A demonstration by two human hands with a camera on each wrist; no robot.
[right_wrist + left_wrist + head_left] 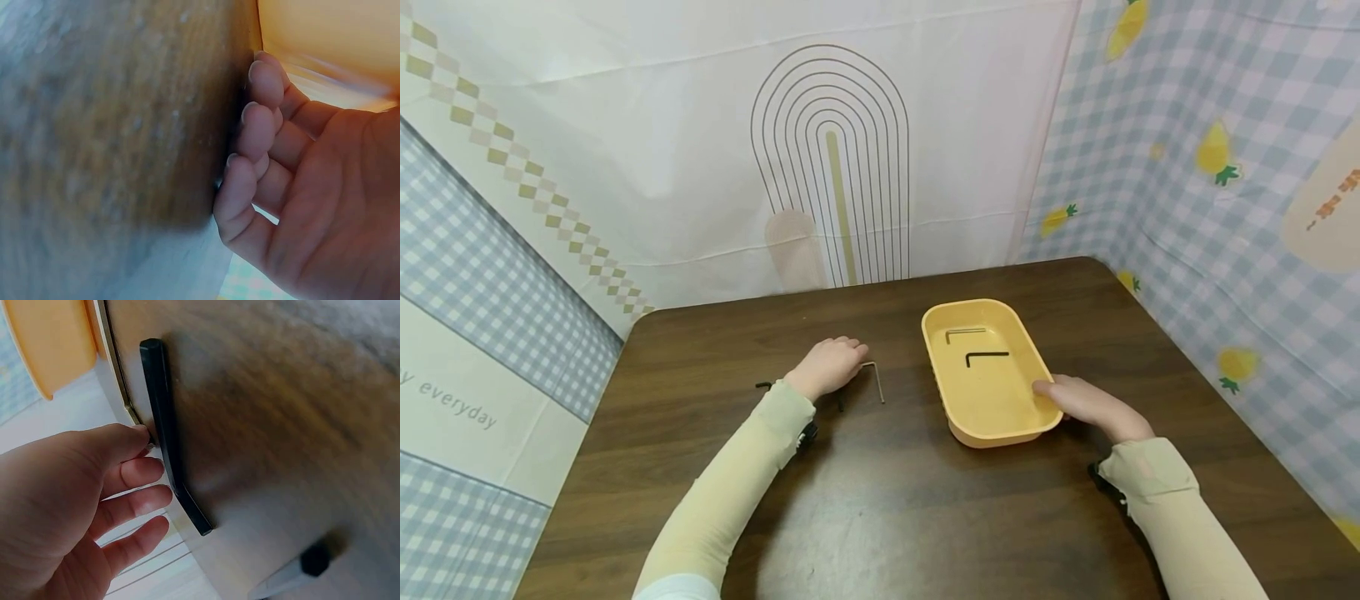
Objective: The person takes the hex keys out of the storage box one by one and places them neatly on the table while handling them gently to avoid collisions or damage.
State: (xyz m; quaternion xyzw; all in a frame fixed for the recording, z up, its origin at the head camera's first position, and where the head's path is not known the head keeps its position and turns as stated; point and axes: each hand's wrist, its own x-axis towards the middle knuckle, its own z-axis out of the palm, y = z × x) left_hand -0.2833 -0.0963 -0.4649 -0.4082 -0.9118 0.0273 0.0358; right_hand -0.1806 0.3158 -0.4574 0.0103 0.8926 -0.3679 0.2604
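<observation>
My left hand is over the table left of the tray. In the left wrist view its thumb and forefinger pinch the short end of a silver hex key, whose long arm shows in the head view. Right beside the fingertips lies a black hex key; the end of another black hex key is farther off. My right hand grips the near right corner of a yellow plastic tray, thumb over the rim, fingers outside and low by the table. Inside the tray lie a silver hex key and a black hex key.
Everything rests on a dark wooden table. A white printed cloth hangs behind its far edge, and a blue checked cloth hangs along the right side. My left forearm partly covers the black hex keys in the head view.
</observation>
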